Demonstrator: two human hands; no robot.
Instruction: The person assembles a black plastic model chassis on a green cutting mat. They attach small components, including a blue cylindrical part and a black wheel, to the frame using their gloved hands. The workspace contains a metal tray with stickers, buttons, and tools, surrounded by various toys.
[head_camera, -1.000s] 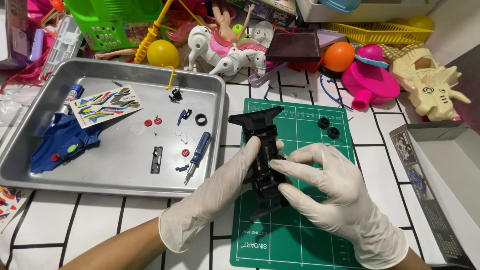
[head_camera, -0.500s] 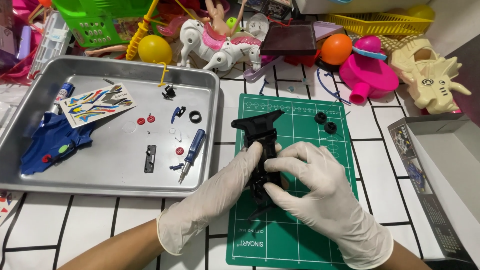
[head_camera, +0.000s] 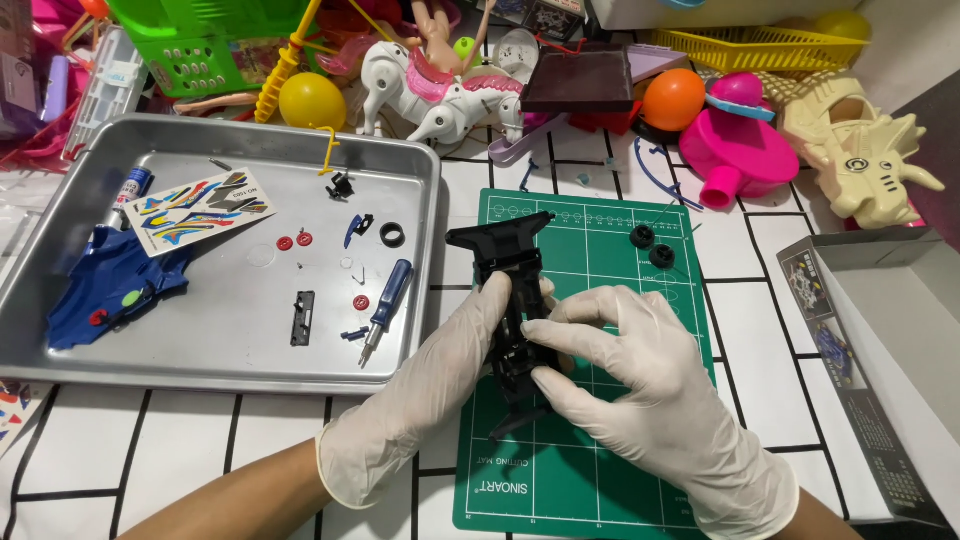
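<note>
Both gloved hands grip a black toy car chassis (head_camera: 510, 300) over the green cutting mat (head_camera: 600, 470): the left hand (head_camera: 440, 385) closes around its side, the right hand (head_camera: 620, 370) pinches its middle. Two small black wheels (head_camera: 652, 246) lie just beyond. A metal tray (head_camera: 200, 350) holding a blue screwdriver (head_camera: 385, 305) sits left on the desk.

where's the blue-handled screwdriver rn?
In the head view, the blue-handled screwdriver lies in the metal tray near its right wall, just left of the gloved left hand, apart from it, beside a small red part.
</note>
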